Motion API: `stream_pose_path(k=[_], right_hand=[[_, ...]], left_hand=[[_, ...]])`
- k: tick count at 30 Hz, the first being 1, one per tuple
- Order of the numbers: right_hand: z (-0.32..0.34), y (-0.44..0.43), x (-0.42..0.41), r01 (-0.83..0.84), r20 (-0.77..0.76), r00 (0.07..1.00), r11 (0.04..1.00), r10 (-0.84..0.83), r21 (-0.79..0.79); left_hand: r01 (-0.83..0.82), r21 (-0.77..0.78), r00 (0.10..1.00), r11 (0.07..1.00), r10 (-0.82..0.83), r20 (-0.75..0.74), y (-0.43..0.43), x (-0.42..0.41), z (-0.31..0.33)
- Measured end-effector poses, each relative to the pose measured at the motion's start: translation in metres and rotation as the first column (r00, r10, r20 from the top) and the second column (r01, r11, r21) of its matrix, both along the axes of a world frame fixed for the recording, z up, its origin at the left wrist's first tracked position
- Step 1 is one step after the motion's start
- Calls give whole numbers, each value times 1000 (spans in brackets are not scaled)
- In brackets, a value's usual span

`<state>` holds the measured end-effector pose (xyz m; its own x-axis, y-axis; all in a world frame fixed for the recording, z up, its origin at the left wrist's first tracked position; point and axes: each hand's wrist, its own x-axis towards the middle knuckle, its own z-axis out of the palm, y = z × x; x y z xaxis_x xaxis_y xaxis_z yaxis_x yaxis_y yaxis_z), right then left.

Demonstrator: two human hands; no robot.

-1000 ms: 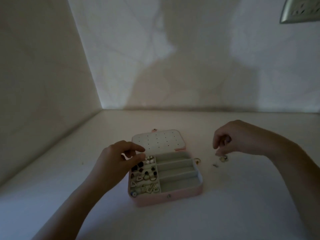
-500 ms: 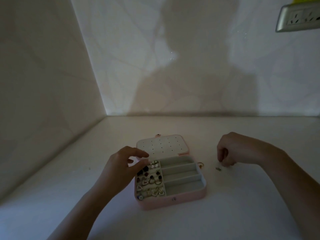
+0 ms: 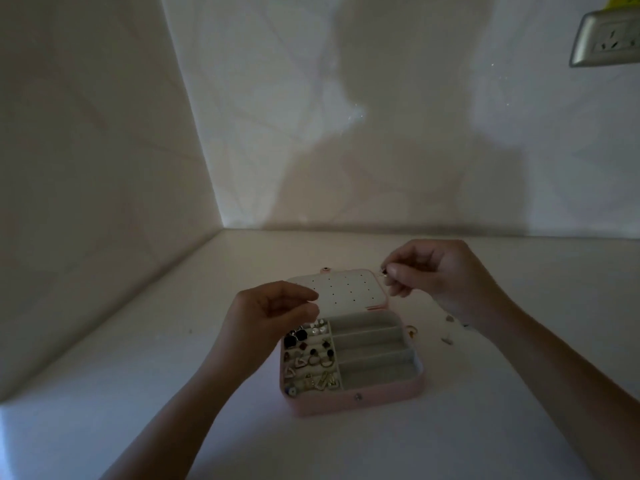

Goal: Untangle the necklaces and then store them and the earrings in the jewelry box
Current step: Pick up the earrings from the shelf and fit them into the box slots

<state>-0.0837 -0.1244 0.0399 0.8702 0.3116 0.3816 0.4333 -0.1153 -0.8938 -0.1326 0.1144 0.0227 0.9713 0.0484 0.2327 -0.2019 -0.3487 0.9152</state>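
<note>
The bench [image 3: 138,393] carries the open jewelry box [image 3: 346,403], its perforated lid [image 3: 346,292] laid back on the far side. The right compartments are empty, and no necklaces can be made out.

The left hand [image 3: 266,317] is held over the box's far left corner, fingers loosely curled, with nothing seen in it. The right hand [image 3: 436,271] pinches one small earring [image 3: 382,271] between thumb and forefinger, above the lid's far right corner.

Stored earrings [image 3: 311,362] fill the left rows. Loose pieces [image 3: 412,331] lie just right of the box.

The held earring is judged light, rigid and easily dropped. It is best gripped by its body, leaving the post free for insertion.
</note>
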Motion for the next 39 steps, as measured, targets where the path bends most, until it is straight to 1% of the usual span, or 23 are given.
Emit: stream_pose_path(k=[1, 2, 3, 6, 10, 13, 18, 21, 24, 26, 29, 31, 33, 39], right_hand=[[-2, 11, -4, -51, -57, 997, 993, 57, 111], [-5, 21, -8, -82, -104, 989, 981, 101, 174], [-8, 30, -12, -106, -140, 981, 973, 136, 205], [-20, 43, -18, -144, -192, 962, 960, 193, 241], [-27, 48, -19, -143, -194, 959, 943, 207, 301], [-29, 50, -20, -160, -185, 957, 939, 223, 305], [-33, 51, -19, -180, -147, 964, 951, 222, 252], [-35, 50, -18, -186, -125, 969, 961, 214, 203], [-37, 48, -17, -166, -72, 983, 983, 171, 72], [-39, 46, -13, -106, -20, 994, 994, 105, -10], [-43, 40, -6, -24, 26, 999, 997, 26, -77], [-44, 37, -2, 8, 33, 999, 994, -5, -112], [-45, 36, 1, 33, 34, 999, 991, -29, -132], [-48, 35, 4, 52, 40, 998, 981, -45, -186]], left_hand=[[29, -30, 999, 999, -30, -28, -2, -1, 1], [53, -55, 997, 997, -55, -48, -4, -2, 1], [72, -76, 995, 994, -77, -60, -6, -3, 1], [111, -106, 993, 988, -115, -36, -12, -5, -1], [104, -141, 995, 984, -104, 10, -18, -7, -3], [73, -168, 997, 983, -68, 31, -20, -5, -5], [68, -238, 997, 969, -55, 62, -19, -4, -7], [67, -229, 998, 971, -63, 24, -19, -5, -3], [92, -154, 991, 984, -105, -79, -9, -1, 2], [88, -58, 983, 994, -96, -157, 1, 5, 4], [100, 109, 961, 989, -68, -269, 12, 13, 1], [132, 169, 945, 977, -72, -320, 14, 17, -2], [164, 213, 937, 963, -85, -339, 12, 19, -5], [215, 394, 943, 894, -85, -321, 10, 25, -9]])
